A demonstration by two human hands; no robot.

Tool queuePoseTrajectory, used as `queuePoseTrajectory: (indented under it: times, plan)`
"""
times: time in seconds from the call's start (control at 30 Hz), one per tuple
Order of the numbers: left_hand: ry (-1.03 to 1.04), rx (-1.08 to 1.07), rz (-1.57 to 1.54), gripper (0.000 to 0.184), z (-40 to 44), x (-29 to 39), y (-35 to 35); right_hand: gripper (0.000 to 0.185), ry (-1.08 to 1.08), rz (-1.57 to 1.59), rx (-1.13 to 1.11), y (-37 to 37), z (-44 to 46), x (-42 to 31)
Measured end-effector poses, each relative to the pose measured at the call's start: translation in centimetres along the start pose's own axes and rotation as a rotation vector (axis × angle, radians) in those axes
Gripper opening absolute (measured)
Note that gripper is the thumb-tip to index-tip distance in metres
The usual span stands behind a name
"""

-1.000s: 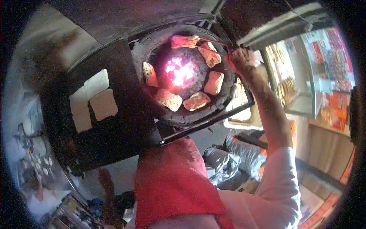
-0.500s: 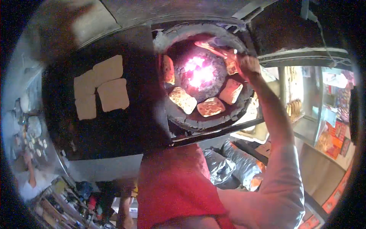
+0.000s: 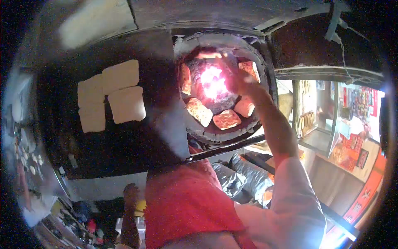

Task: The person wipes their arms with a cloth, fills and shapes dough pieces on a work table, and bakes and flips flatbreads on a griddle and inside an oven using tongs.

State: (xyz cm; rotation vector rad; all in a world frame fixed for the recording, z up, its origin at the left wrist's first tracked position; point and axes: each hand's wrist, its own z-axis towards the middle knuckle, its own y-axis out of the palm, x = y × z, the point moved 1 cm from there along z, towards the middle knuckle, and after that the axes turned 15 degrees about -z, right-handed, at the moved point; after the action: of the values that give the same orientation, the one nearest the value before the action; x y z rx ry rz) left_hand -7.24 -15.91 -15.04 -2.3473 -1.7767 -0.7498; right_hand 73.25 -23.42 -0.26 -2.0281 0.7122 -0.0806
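Note:
Inside the round oven (image 3: 195, 135), several browned flatbreads (image 3: 226, 119) stick to the wall around glowing coals (image 3: 213, 82). My right hand (image 3: 245, 84) is over the oven's right side, closed around tongs whose arms are blurred and faint, pointing up and left toward a bread (image 3: 208, 54) at the far wall. Whether the tongs touch that bread is unclear. Low beside the red apron, my left hand (image 3: 132, 193) hangs in shadow below the dark worktop, its fingers too dim to read. Pale dough pieces (image 3: 127, 104) lie on the worktop (image 3: 83, 153), left of the oven.
Grey plastic bags (image 3: 251, 176) lie on the floor below the oven. A glass-sided case with stacked bread (image 3: 306, 120) stands at right. A cable (image 3: 343, 62) hangs at upper right. Another person's white clothing (image 3: 39, 207) shows at lower left, near a cluttered rack.
The view has shifted, putting the oven farther right. My right hand has moved from the oven's outer right edge inward over its mouth. My left hand has risen a little beside the apron.

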Motion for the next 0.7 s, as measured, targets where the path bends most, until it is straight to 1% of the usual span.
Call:
queuePoseTrajectory:
  times: [0.03,0.07,0.13,0.2,0.23,0.27,0.3,0.33,0.37,0.4,0.43,0.47,0.53,0.57,0.6,0.63,0.67,0.7]
  plan:
    - [-0.107,-0.003,-0.174,0.029,0.0,-1.1,-0.9,0.034,-0.092,-0.016,0.103,-0.6,0.4,-0.5]
    - [-0.110,0.005,-0.179,0.029,0.1,-2.2,-1.5,0.033,-0.181,-0.030,0.209,-1.6,0.7,-1.2]
    - [-0.047,-0.173,-0.487,0.029,0.4,-3.6,-2.2,0.031,-0.350,-0.061,0.428,-4.2,0.4,-2.2]
    - [-0.068,-0.185,-0.454,0.030,0.9,-3.6,-2.3,0.028,-0.511,-0.096,0.655,-8.0,-0.8,-3.4]
    - [-0.089,-0.196,-0.419,0.030,1.2,-3.6,-2.1,0.028,-0.505,-0.099,0.656,-5.9,-2.6,4.3]
    - [-0.097,-0.203,-0.415,0.030,1.1,-3.8,-1.3,0.042,-0.051,0.244,0.247,-3.5,-1.5,11.0]
    - [0.033,-0.134,-0.245,0.031,1.0,-3.9,-0.2,0.057,0.408,0.573,-0.174,-0.6,1.6,15.7]
    - [0.162,-0.067,-0.074,0.031,1.1,-4.0,0.5,0.059,0.174,-0.327,0.135,-4.4,-2.9,12.6]
    - [0.154,-0.080,-0.068,0.031,1.5,-4.0,1.0,0.066,0.537,-0.110,0.059,-10.6,-7.1,5.1]
    - [0.182,-0.125,0.007,0.031,1.9,-3.8,1.7,0.070,0.484,-0.239,0.078,-10.0,-8.5,7.6]
    - [0.213,-0.165,0.082,0.032,2.2,-3.7,2.2,0.074,0.425,-0.365,0.095,-10.0,-9.7,8.6]
    - [0.244,-0.202,0.157,0.033,2.4,-3.6,2.6,0.074,0.429,-0.363,0.095,-9.7,-10.2,9.5]
    - [0.304,-0.270,0.313,0.034,2.6,-3.4,2.8,0.074,0.477,-0.464,-0.104,-9.0,-11.5,10.6]
    - [0.301,-0.268,0.322,0.034,2.7,-3.0,2.6,0.074,0.478,-0.454,-0.107,-7.9,-11.5,11.6]
    - [0.224,-0.198,0.373,0.033,3.0,-2.5,2.0,0.067,0.360,-0.428,0.038,-6.1,-10.9,13.3]
    - [0.146,-0.124,0.423,0.033,2.9,-2.3,1.5,0.076,0.241,-0.399,0.181,-4.0,-10.2,15.2]
    - [0.143,-0.116,0.432,0.033,1.9,-1.3,2.9,0.076,0.054,0.029,0.174,-1.6,-9.3,18.2]
    - [0.362,-0.195,0.531,0.030,-0.1,1.4,6.8,0.076,0.051,0.041,0.174,-1.2,-9.0,17.5]
